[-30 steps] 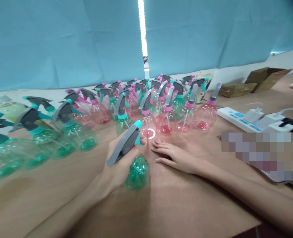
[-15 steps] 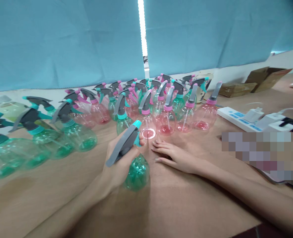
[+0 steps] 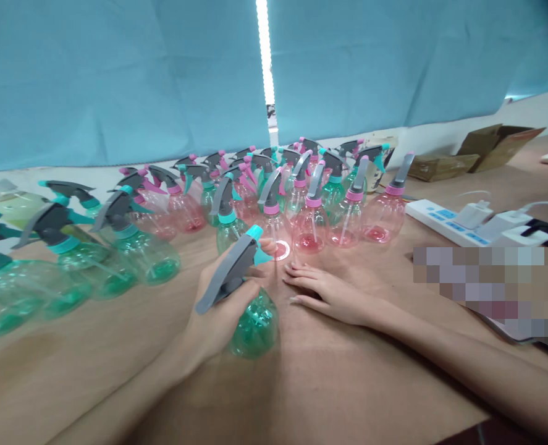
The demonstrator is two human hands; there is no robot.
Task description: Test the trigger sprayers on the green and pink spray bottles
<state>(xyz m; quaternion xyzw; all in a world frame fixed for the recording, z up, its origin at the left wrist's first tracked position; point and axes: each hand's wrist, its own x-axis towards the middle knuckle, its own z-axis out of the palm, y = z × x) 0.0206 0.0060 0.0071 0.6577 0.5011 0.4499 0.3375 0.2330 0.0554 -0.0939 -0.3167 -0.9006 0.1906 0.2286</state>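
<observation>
The left hand (image 3: 225,306) is clamped around the neck of a green trigger spray bottle (image 3: 254,330), which lies left of the white power strip (image 3: 424,214) and nearer the wearer. The bottle's round body shows below and to the right of that hand, while its grey spray head with a teal nozzle (image 3: 255,232) rises above the thumb. Whether the base touches the wooden-toned tabletop (image 3: 329,383) is hard to tell. The right hand (image 3: 327,290), also left of the power strip, rests palm down with its fingers stretched out and the thumb a little apart, holding nothing. Compared with 0.5 s ago, the left fingers have loosened and spread forward, and the teal trigger (image 3: 265,254) sticks out farther from the spray head; the right hand has stayed where it was. Left of the power strip, 4 pink spray bottles (image 3: 309,232) stand in a front row, and more green spray bottles (image 3: 153,256) stand farther left. An open cardboard box (image 3: 496,148) sits beyond the strip.
</observation>
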